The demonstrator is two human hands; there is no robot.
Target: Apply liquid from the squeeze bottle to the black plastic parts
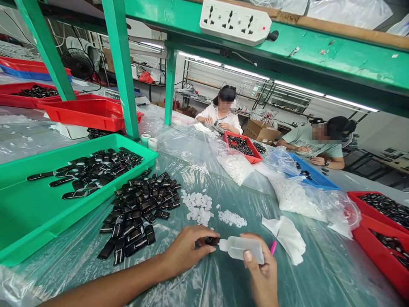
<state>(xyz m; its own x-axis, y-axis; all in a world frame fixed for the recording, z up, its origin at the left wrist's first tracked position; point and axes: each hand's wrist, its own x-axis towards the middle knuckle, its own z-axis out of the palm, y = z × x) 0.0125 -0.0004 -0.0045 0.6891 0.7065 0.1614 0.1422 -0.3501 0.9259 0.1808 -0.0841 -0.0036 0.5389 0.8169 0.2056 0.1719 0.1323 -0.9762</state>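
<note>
Layout about the gripped piece (211, 241) and bottle (244, 249): loose parts (143, 200) lay left, a tray (28, 230) holding more beyond them; flakes (198, 207) and granules (232, 218) lay behind; a sheet (289, 241), possibly cloth, lay right.

Open lane on the table (204, 170) behind the white pieces (197, 207). Left side blocked by black parts pile (140, 209) and green tray (35, 230); green beam (303, 51) crosses above.

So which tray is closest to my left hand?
The large green tray, beside the big heap of black pieces; the other trays are red or blue.
</note>
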